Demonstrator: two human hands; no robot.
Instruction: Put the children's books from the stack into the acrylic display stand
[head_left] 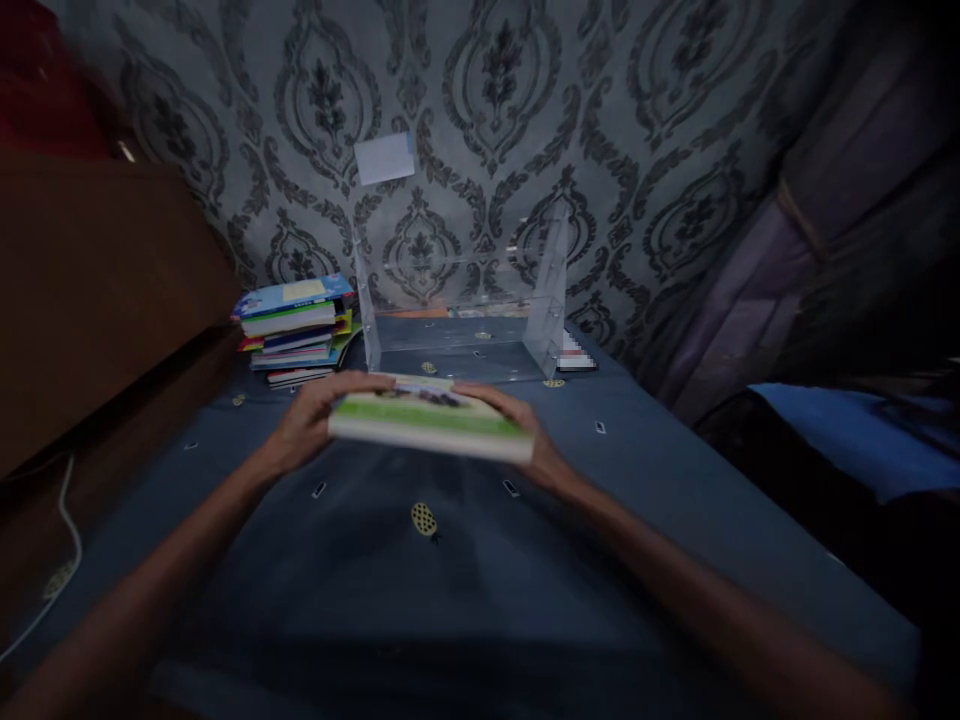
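- Wall [502, 60]: big patterned paper, right across the back.
- Table [465, 580]: dark blue cloth with little prints, runs up to the wall.
- Cupboard [90, 290]: brown, on my left, pretty dim.
- Rack [553, 290]: clear plastic, standing on the far part of the table. So see-through I can't tell if anything's in it.
- Stack [296, 330]: a messy pile of books just left of the rack.
- Book [431, 425]: thick, blurry, green and white edge towards me. It looks to be up off the table, in front of the rack and apart from the stack.
- Hands: left [311, 420] has one end of the book, right [525, 420] has the other, so they're spread about the book's length. Fingers over the far edge; can't see underneath.
- Where I'm at: I'd call this the carrying step, both hands loaded. Next move imo calls for level ends and a snug squeeze so the pages don't flop.
- Card [385, 158]: small, pale, above the rack.
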